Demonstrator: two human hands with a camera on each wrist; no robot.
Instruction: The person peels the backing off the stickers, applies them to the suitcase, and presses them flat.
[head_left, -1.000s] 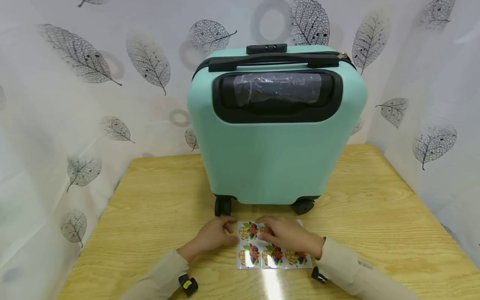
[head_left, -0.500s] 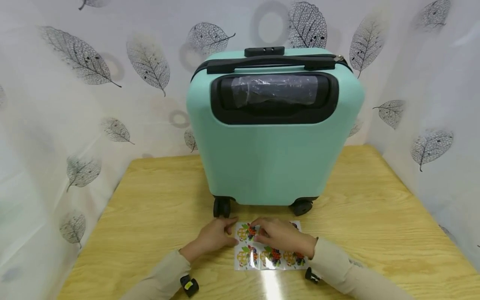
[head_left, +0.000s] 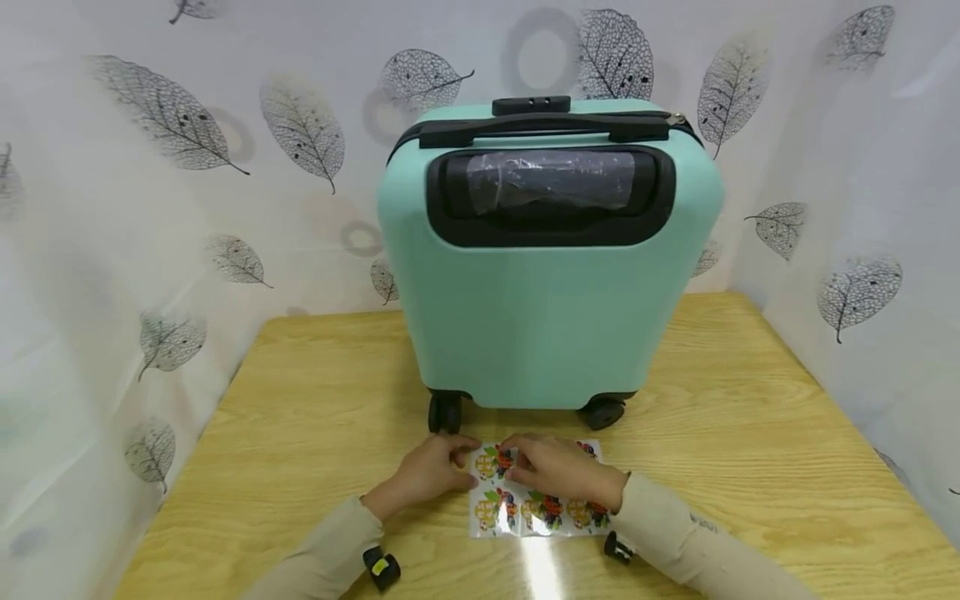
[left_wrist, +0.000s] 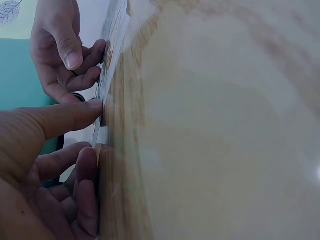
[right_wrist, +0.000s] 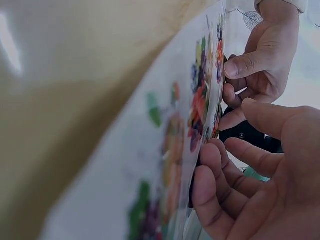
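Note:
A clear-backed sticker sheet [head_left: 542,508] printed with several fruit pictures and gold lettering lies on the wooden table. My left hand [head_left: 427,468] is at the sheet's left edge; in the left wrist view its thumb [left_wrist: 80,116] touches that edge, with the other fingers bent beneath it. Over the upper middle of the sheet lies my right hand [head_left: 562,468], hiding some of the pictures. In the right wrist view, the fingertips of this right hand [right_wrist: 265,175] rest on the printed sheet [right_wrist: 125,165], fingers loosely bent and thumb apart.
Just behind the sheet stands a mint-green suitcase [head_left: 551,325] with black wheels and a plastic-wrapped handle. The left front wheel [head_left: 445,411] is close to my left hand. A leaf-patterned curtain [head_left: 315,242] surrounds the table [head_left: 315,392] at the back and sides.
My right hand has slid slightly left across the sheet, towards the upper left picture. My left hand stays at the left edge, and the head view has shifted a little.

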